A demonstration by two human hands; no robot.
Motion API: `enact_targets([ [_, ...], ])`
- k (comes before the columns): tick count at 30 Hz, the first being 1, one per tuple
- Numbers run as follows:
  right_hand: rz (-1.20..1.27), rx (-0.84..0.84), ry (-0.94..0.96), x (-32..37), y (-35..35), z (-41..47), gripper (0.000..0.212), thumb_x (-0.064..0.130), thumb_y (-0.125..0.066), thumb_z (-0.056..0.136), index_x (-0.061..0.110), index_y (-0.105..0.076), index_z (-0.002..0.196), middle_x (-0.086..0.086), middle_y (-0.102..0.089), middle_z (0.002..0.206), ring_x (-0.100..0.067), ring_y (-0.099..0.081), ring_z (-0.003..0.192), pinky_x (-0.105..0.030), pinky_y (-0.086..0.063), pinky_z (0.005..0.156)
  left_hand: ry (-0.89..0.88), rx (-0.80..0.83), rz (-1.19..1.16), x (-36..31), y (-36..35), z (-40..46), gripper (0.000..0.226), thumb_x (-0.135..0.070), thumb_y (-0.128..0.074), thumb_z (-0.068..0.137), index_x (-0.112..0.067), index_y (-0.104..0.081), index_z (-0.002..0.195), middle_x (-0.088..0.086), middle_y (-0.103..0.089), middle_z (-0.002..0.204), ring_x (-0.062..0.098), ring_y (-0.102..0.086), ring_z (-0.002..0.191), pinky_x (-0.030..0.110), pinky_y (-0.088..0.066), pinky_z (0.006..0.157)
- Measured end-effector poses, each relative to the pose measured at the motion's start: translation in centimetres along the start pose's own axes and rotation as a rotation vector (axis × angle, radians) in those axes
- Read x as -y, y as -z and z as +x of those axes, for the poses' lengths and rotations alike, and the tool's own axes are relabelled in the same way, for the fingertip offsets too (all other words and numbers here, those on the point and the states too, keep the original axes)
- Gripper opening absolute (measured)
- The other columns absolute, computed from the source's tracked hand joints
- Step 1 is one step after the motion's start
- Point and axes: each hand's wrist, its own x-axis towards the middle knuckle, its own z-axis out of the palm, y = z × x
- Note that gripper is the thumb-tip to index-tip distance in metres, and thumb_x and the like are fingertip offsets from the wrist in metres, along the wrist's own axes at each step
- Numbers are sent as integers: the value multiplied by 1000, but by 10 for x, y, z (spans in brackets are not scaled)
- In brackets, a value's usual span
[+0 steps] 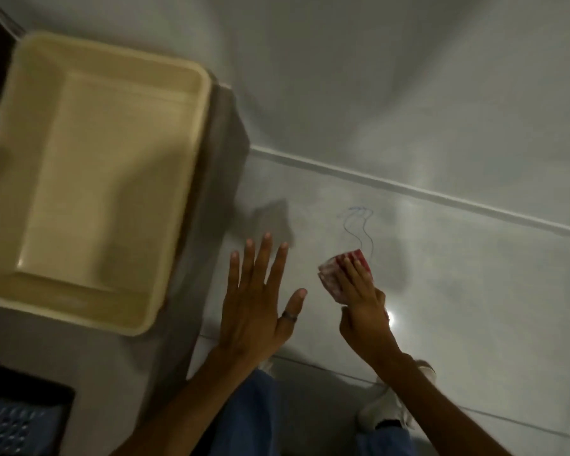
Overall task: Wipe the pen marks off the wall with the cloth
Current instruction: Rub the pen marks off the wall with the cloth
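The right hand (359,297) grips the cloth (338,269) on the wall (441,264) just below the pen marks (359,225) — the left hand (257,291) is open, farther off.

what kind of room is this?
Probably a home bathroom or laundry corner: glossy pale tiles, a cream plastic tub on a grey ledge, a blue basket below.

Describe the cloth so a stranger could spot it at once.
Start at the big cream tub, then move right across the pale tiled wall to the blue pen marks. Just below them, the right hand presses the cloth, the only red-and-white thing here.
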Motion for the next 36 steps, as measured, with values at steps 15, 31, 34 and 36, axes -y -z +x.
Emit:
enact_targets([
  [15, 46, 11, -59, -247, -132, 53, 84, -2, -54, 91, 16, -25, 168, -6, -10, 180, -25, 1, 168, -55, -14, 133, -5, 213, 146, 16, -325, 53, 81, -58, -33, 108, -16, -12, 174, 15, -4, 182, 41, 3, 168, 59, 1, 136],
  [31, -212, -414, -117, -290, -180, 135, 66, 28, -39, 106, 13, -23, 168, -19, -15, 177, -38, -10, 166, -54, -9, 135, -108, -178, 171, 65, -404, 104, 66, -54, -31, 112, -30, -21, 173, 9, -20, 181, 33, -17, 168, 56, -13, 137],
  [34, -291, -315, 131, -277, -206, 116, 66, 25, -47, 104, 12, -29, 167, -20, -20, 176, -40, -15, 164, -55, -11, 135, -109, -178, 161, 64, -402, 102, 66, -55, -32, 112, -31, -23, 172, 9, -20, 181, 33, -18, 168, 55, -13, 137],
  [36, -386, -223, 336, -290, -210, 96, 64, 28, -45, 105, 12, -31, 166, -17, -25, 175, -37, -18, 164, -55, -15, 135, -101, -178, 159, 62, -400, 102, 66, -56, -31, 112, -30, -24, 172, 10, -21, 181, 33, -18, 168, 56, -14, 137],
])
